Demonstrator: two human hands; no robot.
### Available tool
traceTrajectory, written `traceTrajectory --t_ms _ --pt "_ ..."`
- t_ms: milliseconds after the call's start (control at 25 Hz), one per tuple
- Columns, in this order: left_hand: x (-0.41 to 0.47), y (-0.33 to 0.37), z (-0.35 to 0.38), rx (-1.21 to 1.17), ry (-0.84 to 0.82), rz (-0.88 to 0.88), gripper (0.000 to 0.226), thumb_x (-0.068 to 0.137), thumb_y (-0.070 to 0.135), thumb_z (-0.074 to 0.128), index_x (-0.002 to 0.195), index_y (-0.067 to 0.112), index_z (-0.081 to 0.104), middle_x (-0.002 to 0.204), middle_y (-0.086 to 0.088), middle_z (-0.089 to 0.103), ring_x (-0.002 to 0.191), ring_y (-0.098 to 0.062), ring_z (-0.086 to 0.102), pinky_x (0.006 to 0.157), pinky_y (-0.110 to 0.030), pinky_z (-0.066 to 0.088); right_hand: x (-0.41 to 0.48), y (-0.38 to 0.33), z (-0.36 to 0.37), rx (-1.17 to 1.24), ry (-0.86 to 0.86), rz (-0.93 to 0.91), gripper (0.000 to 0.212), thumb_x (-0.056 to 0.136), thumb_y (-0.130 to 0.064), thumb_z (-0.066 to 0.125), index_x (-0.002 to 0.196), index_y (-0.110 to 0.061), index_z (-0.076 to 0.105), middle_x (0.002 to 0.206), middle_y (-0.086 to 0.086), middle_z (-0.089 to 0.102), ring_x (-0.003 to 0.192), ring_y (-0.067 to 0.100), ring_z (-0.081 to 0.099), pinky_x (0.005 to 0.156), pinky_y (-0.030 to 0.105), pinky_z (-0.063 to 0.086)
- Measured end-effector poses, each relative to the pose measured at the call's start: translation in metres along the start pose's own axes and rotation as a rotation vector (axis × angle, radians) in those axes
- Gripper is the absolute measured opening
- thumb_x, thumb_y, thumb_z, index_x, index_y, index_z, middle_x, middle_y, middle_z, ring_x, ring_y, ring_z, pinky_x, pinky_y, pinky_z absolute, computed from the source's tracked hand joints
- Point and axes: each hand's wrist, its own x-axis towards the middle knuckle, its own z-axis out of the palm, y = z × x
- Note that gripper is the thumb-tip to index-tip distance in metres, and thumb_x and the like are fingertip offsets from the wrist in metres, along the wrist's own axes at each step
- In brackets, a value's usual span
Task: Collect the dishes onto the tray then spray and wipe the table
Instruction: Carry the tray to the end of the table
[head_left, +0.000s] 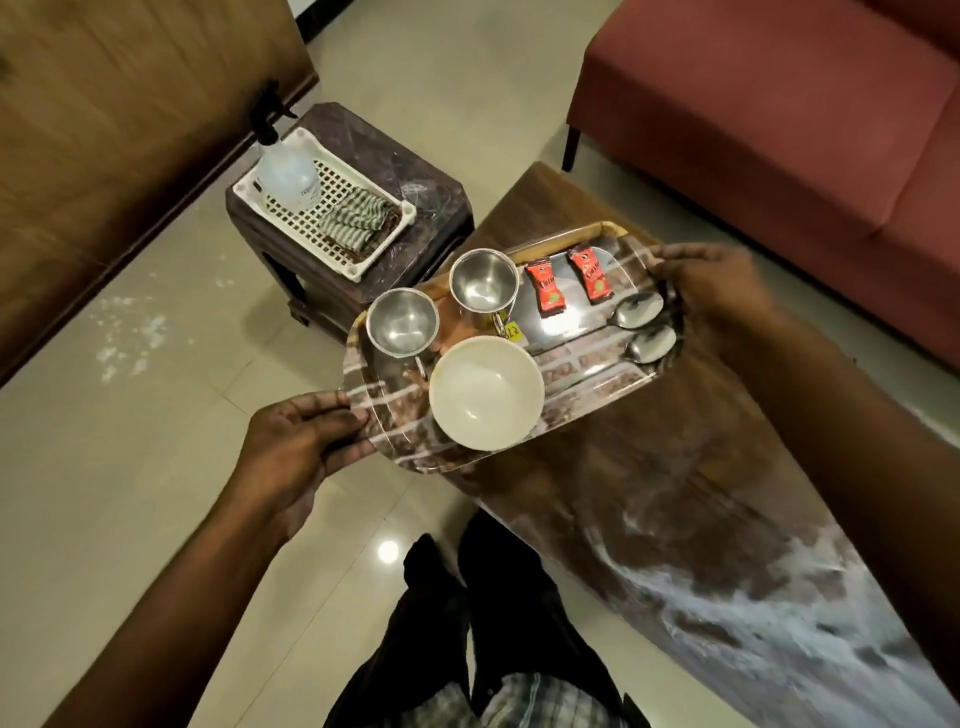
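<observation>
Head view, single frame, some motion blur at the edges.

I see the left hand (296, 441) gripping the near-left end of the tray (597, 364), fingers curled round its rim. The right hand (711, 286) grips the far-right end the same way, fingers wrapped over the edge. The tray's right half is above the dark wooden surface (675, 493); its left half overhangs the floor (130, 467). I cannot tell whether the tray rests on the surface or is lifted off it.

On the tray:
- white bowl (485, 392), upright, near edge, looks empty
- steel cup (402, 322), left, just beside the bowl
- second steel cup (484, 286), behind the bowl
- two red sachets (540, 287), lying flat side by side, right of the second cup
- two spoons (636, 310), bowls toward the right hand, at the right end

Whitish smears show on the near part of the surface, lower right.

Off to the left, a small dark stool (415, 171) carries a white lattice basket (363, 260). The spray bottle (285, 171) stands upright in its far corner; a striped cloth (358, 215) lies folded in it, near the bottle.

A red sofa (779, 104) stands behind the surface.
</observation>
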Motion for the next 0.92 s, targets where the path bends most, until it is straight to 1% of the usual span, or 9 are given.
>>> traceTrajectory --t_ms 80,200,360,480,560,640,720,800,920 --pt "0.012 -0.006 0.007 -0.016 0.035 -0.029 0.016 0.09 -0.009 0.07 0.105 -0.007 0.072 0.089 -0.016 0.081 0.08 -0.025 0.081 0.074 -0.035 0.068 0.035 -0.014 0.02 -0.057 -0.035 -0.021 0.017 0.096 -0.001 0.071 0.086 -0.012 0.079 0.079 0.008 0.079 0.065 0.019 0.075 0.071 0.036 0.066" --pt "0.029 -0.019 0.023 -0.058 0.072 -0.057 0.015 0.089 -0.011 0.07 0.104 -0.008 0.073 0.094 -0.021 0.081 0.084 -0.03 0.081 0.076 -0.036 0.068 0.081 -0.028 0.043 -0.149 -0.106 -0.016 0.012 0.097 -0.003 0.071 0.093 -0.01 0.08 0.088 0.013 0.08 0.059 0.017 0.074 0.06 0.032 0.063" --pt "0.062 -0.044 0.051 -0.092 0.133 -0.098 0.012 0.087 -0.013 0.073 0.099 -0.009 0.072 0.09 -0.022 0.081 0.081 -0.03 0.081 0.074 -0.034 0.068 0.138 -0.031 0.071 -0.281 -0.187 -0.035 0.012 0.101 -0.004 0.068 0.106 -0.005 0.079 0.088 0.013 0.076 0.045 0.008 0.068 0.042 0.022 0.053" --pt "0.089 -0.066 0.067 -0.133 0.173 -0.138 0.026 0.084 -0.017 0.073 0.109 -0.019 0.065 0.101 -0.034 0.076 0.078 -0.034 0.08 0.075 -0.036 0.068 0.175 -0.023 0.087 -0.34 -0.209 -0.043 0.019 0.1 -0.005 0.069 0.117 -0.002 0.077 0.091 0.011 0.077 0.049 0.008 0.072 0.047 0.023 0.059" --pt "0.109 -0.083 0.074 -0.149 0.177 -0.153 0.034 0.086 -0.019 0.069 0.118 -0.023 0.059 0.111 -0.041 0.071 0.082 -0.038 0.077 0.075 -0.037 0.068 0.198 -0.014 0.098 -0.38 -0.221 -0.04 0.018 0.101 -0.008 0.069 0.116 -0.004 0.078 0.091 0.009 0.078 0.051 0.008 0.073 0.051 0.023 0.061" --pt "0.13 -0.095 0.079 -0.161 0.185 -0.168 0.035 0.088 -0.019 0.068 0.121 -0.024 0.058 0.115 -0.043 0.069 0.083 -0.037 0.078 0.074 -0.035 0.068 0.217 -0.004 0.11 -0.405 -0.217 -0.04 0.014 0.101 -0.009 0.069 0.11 -0.008 0.079 0.092 0.009 0.078 0.055 0.009 0.074 0.055 0.025 0.064" --pt "0.151 -0.102 0.083 -0.164 0.2 -0.198 0.033 0.087 -0.017 0.07 0.118 -0.023 0.061 0.11 -0.04 0.072 0.078 -0.031 0.08 0.071 -0.033 0.067 0.233 0.005 0.122 -0.413 -0.218 -0.038 0.01 0.101 -0.01 0.07 0.099 -0.014 0.079 0.092 0.008 0.078 0.062 0.011 0.075 0.057 0.026 0.065" --pt "0.166 -0.102 0.087 -0.161 0.211 -0.218 0.028 0.086 -0.015 0.073 0.112 -0.018 0.065 0.099 -0.03 0.077 0.076 -0.026 0.08 0.07 -0.03 0.067 0.245 0.012 0.13 -0.399 -0.223 -0.042 0.017 0.101 -0.008 0.069 0.09 -0.019 0.077 0.086 0.005 0.077 0.057 0.007 0.073 0.051 0.022 0.059" --pt "0.189 -0.105 0.09 -0.162 0.22 -0.243 0.02 0.087 -0.013 0.074 0.106 -0.012 0.067 0.091 -0.021 0.078 0.075 -0.023 0.081 0.072 -0.03 0.067 0.262 0.025 0.144 -0.366 -0.238 -0.05 0.023 0.101 -0.005 0.069 0.087 -0.021 0.078 0.084 0.005 0.076 0.056 0.007 0.072 0.052 0.021 0.058"
